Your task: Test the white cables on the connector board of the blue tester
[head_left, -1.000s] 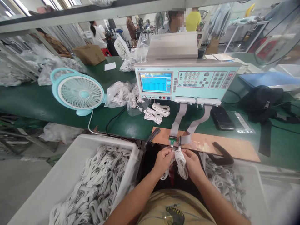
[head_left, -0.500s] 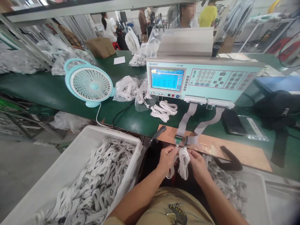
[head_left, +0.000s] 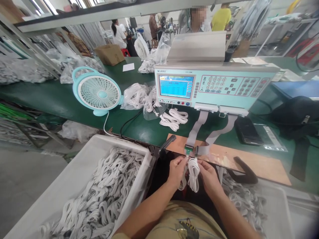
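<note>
My left hand point(head_left: 176, 170) and my right hand point(head_left: 208, 172) are close together at the bench's front edge, each pinching one end of a coiled white cable point(head_left: 193, 171) that hangs between them. The cable ends sit at a small connector fixture point(head_left: 193, 150) on a brown board point(head_left: 249, 162). Two grey ribbon cables point(head_left: 199, 124) run from that fixture up to a pale blue tester point(head_left: 214, 87) with a lit screen point(head_left: 176, 86) and a keypad.
A white bin point(head_left: 82, 186) full of coiled white cables stands at my left; another heap of cables point(head_left: 244, 199) lies at my right. On the green bench point(head_left: 50, 99) are a blue desk fan point(head_left: 97, 92), bagged cables point(head_left: 139, 96), a black phone point(head_left: 246, 130) and a black bag point(head_left: 296, 116). People work behind.
The view has shifted a little; my hands stay at the fixture with the cable. The tester's screen shows a different display now.
</note>
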`<act>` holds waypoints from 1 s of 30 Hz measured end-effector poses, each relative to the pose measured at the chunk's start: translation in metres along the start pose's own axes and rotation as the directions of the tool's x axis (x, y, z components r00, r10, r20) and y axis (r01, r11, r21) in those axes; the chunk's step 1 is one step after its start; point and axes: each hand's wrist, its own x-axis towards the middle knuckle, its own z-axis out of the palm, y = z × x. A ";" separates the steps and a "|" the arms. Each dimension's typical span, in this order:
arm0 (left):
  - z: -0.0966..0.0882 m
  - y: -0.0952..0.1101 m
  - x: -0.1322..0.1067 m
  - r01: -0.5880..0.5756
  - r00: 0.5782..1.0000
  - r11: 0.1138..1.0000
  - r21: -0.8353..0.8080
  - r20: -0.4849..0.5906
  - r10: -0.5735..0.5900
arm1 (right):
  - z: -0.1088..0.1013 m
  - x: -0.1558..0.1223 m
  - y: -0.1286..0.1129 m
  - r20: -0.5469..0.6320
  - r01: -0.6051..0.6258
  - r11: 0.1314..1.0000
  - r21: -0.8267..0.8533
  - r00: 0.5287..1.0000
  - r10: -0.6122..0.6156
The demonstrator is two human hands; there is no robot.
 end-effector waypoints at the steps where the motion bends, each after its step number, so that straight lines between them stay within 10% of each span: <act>1: 0.000 0.000 0.000 -0.002 1.000 1.000 0.000 -0.001 0.002 | 0.000 0.001 0.001 0.002 -0.002 1.000 0.007 1.000 0.002; 30: 0.008 0.014 0.011 -0.081 0.994 0.982 0.173 0.082 0.068 | 0.004 0.005 0.009 -0.106 -0.017 0.998 0.058 0.994 0.024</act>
